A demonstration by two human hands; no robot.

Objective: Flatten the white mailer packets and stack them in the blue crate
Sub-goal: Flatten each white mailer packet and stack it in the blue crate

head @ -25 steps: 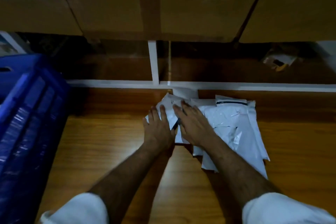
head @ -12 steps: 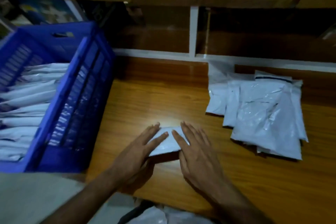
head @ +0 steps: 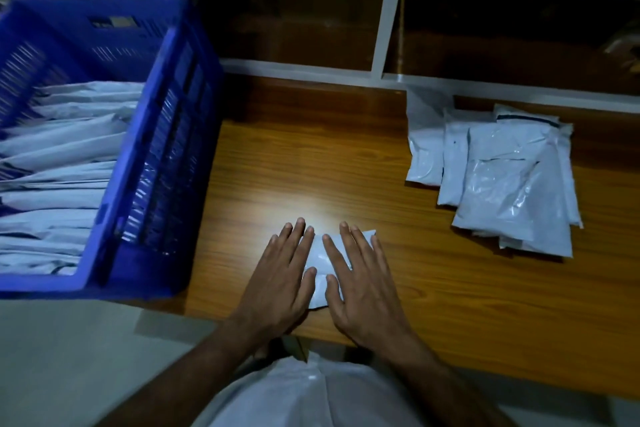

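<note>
White mailer packet (head: 320,265) pressed flat on the wooden table (head: 450,305).
My left hand (head: 280,282) and right hand (head: 362,288) lie released, fingers straight, grasping nothing.

**White mailers: one pressed flat, a pile waiting, a crate part filled**

A small white mailer packet (head: 320,265) is laid flat near the front edge of the wooden surface, largely covered from both sides. A loose overlapping pile of white packets (head: 502,184) is spread at the right. The blue crate (head: 166,149), at the left, is filled with a row of stacked packets (head: 62,170).
</note>
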